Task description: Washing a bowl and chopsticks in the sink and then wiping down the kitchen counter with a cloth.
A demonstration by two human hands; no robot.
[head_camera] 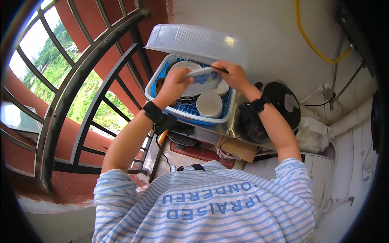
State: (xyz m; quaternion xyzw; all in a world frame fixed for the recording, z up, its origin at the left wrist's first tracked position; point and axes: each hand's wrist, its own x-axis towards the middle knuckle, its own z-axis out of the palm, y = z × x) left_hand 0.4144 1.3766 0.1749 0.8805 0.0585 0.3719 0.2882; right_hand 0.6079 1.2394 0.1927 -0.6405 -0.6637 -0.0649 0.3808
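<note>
Tilted above a blue and white plastic dish basket is a white bowl with a blue floral pattern. My left hand grips the bowl's left rim. At its right rim, the fingers of my right hand pinch the edge, and a thin dark item shows under them; what it is cannot be told. Inside the basket stand a white bowl, a patterned plate and stacked dishes, partly hidden by my hands and the held bowl. Behind them a translucent plastic lid is raised.
A black rice cooker with lit red digits stands right of the basket on a metal surface. Dark metal railings rise at left. Below are a cardboard box and a red mat. A yellow hose hangs on the wall.
</note>
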